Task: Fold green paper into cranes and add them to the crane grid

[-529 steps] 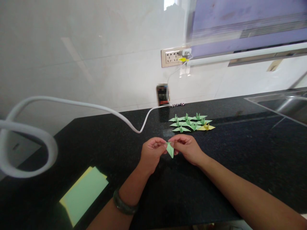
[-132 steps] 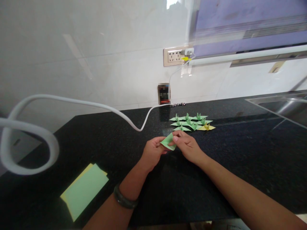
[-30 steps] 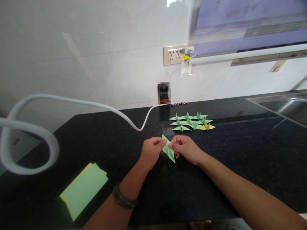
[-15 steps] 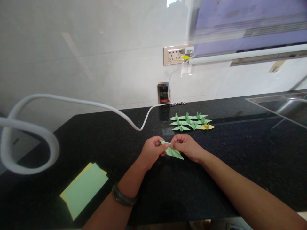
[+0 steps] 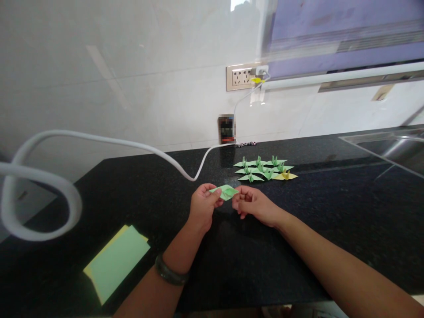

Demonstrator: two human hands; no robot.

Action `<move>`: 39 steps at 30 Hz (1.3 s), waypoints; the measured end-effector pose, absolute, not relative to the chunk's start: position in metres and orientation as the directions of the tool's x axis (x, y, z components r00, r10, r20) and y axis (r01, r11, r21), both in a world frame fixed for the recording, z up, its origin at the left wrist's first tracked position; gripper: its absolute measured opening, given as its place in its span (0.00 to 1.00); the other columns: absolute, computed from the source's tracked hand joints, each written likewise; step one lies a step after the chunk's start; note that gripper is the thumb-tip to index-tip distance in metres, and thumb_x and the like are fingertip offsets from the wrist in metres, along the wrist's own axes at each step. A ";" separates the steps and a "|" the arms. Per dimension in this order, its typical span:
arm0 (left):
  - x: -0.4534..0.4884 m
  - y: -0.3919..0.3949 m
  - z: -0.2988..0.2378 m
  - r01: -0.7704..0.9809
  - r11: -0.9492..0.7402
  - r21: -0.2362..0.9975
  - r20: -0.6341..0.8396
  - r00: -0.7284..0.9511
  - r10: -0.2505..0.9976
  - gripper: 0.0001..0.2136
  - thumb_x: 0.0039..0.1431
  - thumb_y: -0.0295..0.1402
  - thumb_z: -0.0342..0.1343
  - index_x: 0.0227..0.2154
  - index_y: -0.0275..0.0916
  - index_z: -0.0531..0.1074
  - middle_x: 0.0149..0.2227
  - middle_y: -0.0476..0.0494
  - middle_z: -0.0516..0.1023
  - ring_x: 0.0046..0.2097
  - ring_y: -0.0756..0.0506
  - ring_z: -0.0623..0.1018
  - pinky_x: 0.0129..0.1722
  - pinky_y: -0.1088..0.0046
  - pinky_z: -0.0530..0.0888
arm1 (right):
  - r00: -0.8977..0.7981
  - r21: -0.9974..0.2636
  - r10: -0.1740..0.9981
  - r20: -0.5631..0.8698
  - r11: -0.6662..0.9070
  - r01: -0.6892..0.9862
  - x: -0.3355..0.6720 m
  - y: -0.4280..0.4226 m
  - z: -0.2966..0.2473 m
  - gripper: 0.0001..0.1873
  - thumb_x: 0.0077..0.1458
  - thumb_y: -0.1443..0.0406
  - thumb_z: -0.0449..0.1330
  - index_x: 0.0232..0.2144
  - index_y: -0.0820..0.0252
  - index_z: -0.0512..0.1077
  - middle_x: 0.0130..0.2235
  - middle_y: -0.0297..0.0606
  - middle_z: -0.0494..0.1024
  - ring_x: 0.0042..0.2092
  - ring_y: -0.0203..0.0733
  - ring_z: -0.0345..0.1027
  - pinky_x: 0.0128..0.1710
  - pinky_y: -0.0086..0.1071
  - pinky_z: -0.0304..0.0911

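A folded piece of light green paper (image 5: 228,193), a narrow diamond with a pocket-like crease in its middle, is held above the dark counter. My left hand (image 5: 202,204) pinches its left end, thumb on top and fingers beneath. At the paper's right tip, my right hand (image 5: 253,202) has its curled fingers closed against the point; the exact fingertip contact is partly hidden. Behind my hands, several green folded paper cranes (image 5: 261,168) stand in close rows. A yellow paper crane (image 5: 285,175) sits at their front right corner.
Flat green and yellow paper sheets (image 5: 121,263) lie stacked at the left. A thick white cable (image 5: 159,152) loops across the left side towards a dark pixelated device (image 5: 227,129) against the wall. A wall socket (image 5: 241,77) is above; a metal sink (image 5: 397,150) is at the right.
The folded paper has turned from slanting down to nearly level and moved slightly left, showing its creased middle. My right hand has shifted from its upper edge to its right tip.
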State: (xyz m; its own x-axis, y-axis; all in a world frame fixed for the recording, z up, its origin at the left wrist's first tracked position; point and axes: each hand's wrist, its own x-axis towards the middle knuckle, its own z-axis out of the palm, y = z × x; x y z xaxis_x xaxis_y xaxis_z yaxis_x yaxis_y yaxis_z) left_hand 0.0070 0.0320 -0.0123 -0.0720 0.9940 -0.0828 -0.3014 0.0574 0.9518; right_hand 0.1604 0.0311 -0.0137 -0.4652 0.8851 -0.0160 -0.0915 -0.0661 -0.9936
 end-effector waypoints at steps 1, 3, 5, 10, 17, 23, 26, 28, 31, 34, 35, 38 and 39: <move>0.007 0.032 -0.012 -0.311 0.071 0.948 -0.094 -0.059 0.994 0.12 0.40 0.34 0.59 0.27 0.35 0.63 0.21 0.51 0.70 0.22 0.54 0.71 0.23 0.79 0.68 | -0.464 -0.997 0.886 0.004 -0.034 -0.074 0.159 0.031 -0.014 0.11 0.40 0.67 0.59 0.29 0.61 0.64 0.24 0.29 0.66 0.22 0.28 0.59 0.19 0.23 0.59; 0.007 0.031 -0.013 -0.317 0.112 0.942 -0.121 -0.007 0.993 0.11 0.41 0.34 0.58 0.26 0.35 0.63 0.21 0.51 0.70 0.23 0.54 0.71 0.24 0.79 0.68 | -0.421 -0.999 0.906 0.039 0.022 -0.046 0.158 0.030 -0.016 0.09 0.41 0.64 0.60 0.26 0.62 0.64 0.21 0.28 0.64 0.21 0.27 0.57 0.19 0.23 0.58; 0.007 0.031 -0.014 -0.313 0.154 0.937 -0.146 0.047 0.988 0.11 0.41 0.34 0.58 0.25 0.35 0.63 0.21 0.50 0.71 0.24 0.52 0.73 0.24 0.79 0.68 | -0.361 -0.998 0.930 0.063 0.054 -0.034 0.157 0.031 -0.017 0.10 0.43 0.61 0.58 0.23 0.62 0.62 0.19 0.27 0.62 0.19 0.27 0.56 0.19 0.24 0.58; 0.006 0.029 -0.015 -0.258 0.221 0.940 -0.185 0.156 0.970 0.13 0.42 0.35 0.58 0.32 0.35 0.66 0.27 0.44 0.75 0.26 0.51 0.74 0.24 0.78 0.68 | -0.304 -0.996 0.949 0.085 0.072 -0.052 0.158 0.035 -0.017 0.12 0.45 0.58 0.56 0.23 0.62 0.63 0.22 0.30 0.65 0.19 0.28 0.57 0.20 0.25 0.57; 0.007 0.023 -0.016 -0.079 0.265 0.961 -0.219 0.368 0.904 0.14 0.44 0.39 0.56 0.29 0.32 0.70 0.29 0.39 0.75 0.26 0.50 0.74 0.25 0.77 0.68 | -0.269 -0.994 0.957 0.109 0.103 -0.038 0.161 0.035 -0.018 0.13 0.46 0.57 0.55 0.24 0.63 0.66 0.21 0.31 0.67 0.19 0.28 0.57 0.20 0.25 0.56; 0.009 0.022 -0.015 -0.077 0.270 0.960 -0.229 0.337 0.913 0.13 0.44 0.39 0.55 0.26 0.32 0.68 0.23 0.43 0.72 0.20 0.54 0.70 0.20 0.80 0.65 | -0.204 -0.987 0.965 0.163 0.161 -0.028 0.158 0.035 -0.017 0.11 0.44 0.60 0.58 0.30 0.60 0.66 0.23 0.30 0.67 0.21 0.29 0.58 0.20 0.25 0.57; 0.010 0.022 -0.016 -0.077 0.248 0.966 -0.211 0.330 0.920 0.13 0.45 0.39 0.54 0.24 0.32 0.67 0.21 0.46 0.70 0.18 0.55 0.68 0.18 0.80 0.64 | -0.157 -0.980 0.967 0.200 0.196 -0.039 0.157 0.036 -0.017 0.11 0.44 0.62 0.58 0.32 0.59 0.65 0.25 0.30 0.67 0.22 0.29 0.58 0.20 0.25 0.57; 0.012 0.021 -0.017 -0.068 0.209 0.975 -0.175 0.334 0.926 0.12 0.46 0.39 0.53 0.25 0.32 0.67 0.20 0.47 0.69 0.18 0.55 0.67 0.18 0.80 0.63 | -0.149 -0.980 0.968 0.200 0.199 -0.022 0.157 0.036 -0.017 0.09 0.45 0.62 0.57 0.30 0.60 0.66 0.24 0.30 0.67 0.21 0.29 0.58 0.20 0.25 0.57; 0.014 0.018 -0.015 -0.039 0.114 0.993 -0.097 0.297 0.950 0.15 0.48 0.39 0.52 0.36 0.34 0.66 0.18 0.50 0.68 0.18 0.55 0.66 0.18 0.80 0.63 | -0.146 -0.980 0.969 0.197 0.198 -0.009 0.158 0.037 -0.018 0.09 0.45 0.61 0.56 0.28 0.61 0.67 0.23 0.31 0.67 0.21 0.28 0.57 0.20 0.25 0.57; 0.017 0.016 -0.013 0.018 0.016 1.000 -0.020 0.231 0.973 0.23 0.49 0.39 0.50 0.48 0.38 0.57 0.17 0.53 0.68 0.17 0.54 0.66 0.17 0.80 0.63 | -0.142 -0.979 0.969 0.202 0.202 -0.017 0.158 0.038 -0.020 0.09 0.45 0.61 0.56 0.28 0.61 0.67 0.23 0.30 0.66 0.20 0.28 0.57 0.19 0.25 0.57; 0.017 0.016 -0.012 0.034 -0.009 0.999 0.001 0.221 0.975 0.24 0.49 0.39 0.49 0.50 0.38 0.55 0.17 0.53 0.68 0.17 0.54 0.65 0.17 0.80 0.63 | -0.136 -0.978 0.969 0.208 0.207 -0.019 0.158 0.038 -0.021 0.09 0.45 0.61 0.57 0.28 0.61 0.67 0.23 0.30 0.66 0.20 0.28 0.57 0.19 0.25 0.56; 0.018 0.016 -0.012 0.063 -0.056 0.996 0.042 0.214 0.976 0.23 0.51 0.39 0.48 0.49 0.37 0.57 0.16 0.54 0.66 0.16 0.55 0.63 0.16 0.81 0.60 | -0.121 -0.973 0.966 0.229 0.228 -0.021 0.157 0.038 -0.021 0.08 0.45 0.62 0.57 0.28 0.60 0.67 0.23 0.30 0.66 0.20 0.28 0.57 0.19 0.24 0.56; 0.018 0.017 -0.013 0.070 -0.063 0.996 0.047 0.214 0.976 0.22 0.51 0.39 0.48 0.49 0.37 0.58 0.16 0.54 0.66 0.16 0.55 0.63 0.16 0.81 0.60 | -0.117 -0.972 0.965 0.235 0.235 -0.021 0.158 0.038 -0.020 0.08 0.45 0.62 0.57 0.28 0.60 0.67 0.23 0.30 0.66 0.20 0.28 0.57 0.19 0.24 0.56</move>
